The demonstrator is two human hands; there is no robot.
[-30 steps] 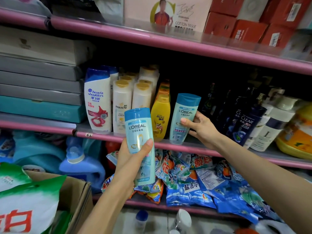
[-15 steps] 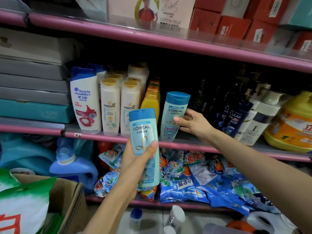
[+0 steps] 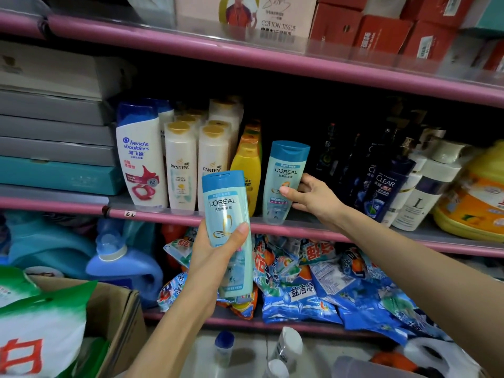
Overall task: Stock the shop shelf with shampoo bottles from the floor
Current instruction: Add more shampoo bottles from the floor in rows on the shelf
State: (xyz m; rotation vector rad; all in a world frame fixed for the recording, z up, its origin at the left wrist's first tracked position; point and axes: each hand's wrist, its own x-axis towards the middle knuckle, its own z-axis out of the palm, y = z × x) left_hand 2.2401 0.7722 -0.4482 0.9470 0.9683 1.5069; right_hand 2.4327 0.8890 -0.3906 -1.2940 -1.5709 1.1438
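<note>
Two pale-blue L'OREAL shampoo bottles are seen at a pink-edged shop shelf. One bottle is gripped upright in the left hand, thumb across its front and fingers curled behind, and is held in front of the shelf edge, off the shelf. The second bottle is stood on the shelf, tilted slightly, and is pinched at its lower half by the right hand, thumb on the label and fingers round its right side. It is placed just beside a yellow bottle whose label is partly hidden. Further left, two PANTENE bottles with gold caps and a white "head & shoulders" bottle are lined up. Dark CLEAR bottles and a white bottle marked "L" are ranged to the right. A tag reading "6" followed by an unclear mark is stuck to the shelf edge. "COTTON TISSUE" is printed on a box on the shelf above. Blue detergent bags with Chinese lettering are piled below.
</note>
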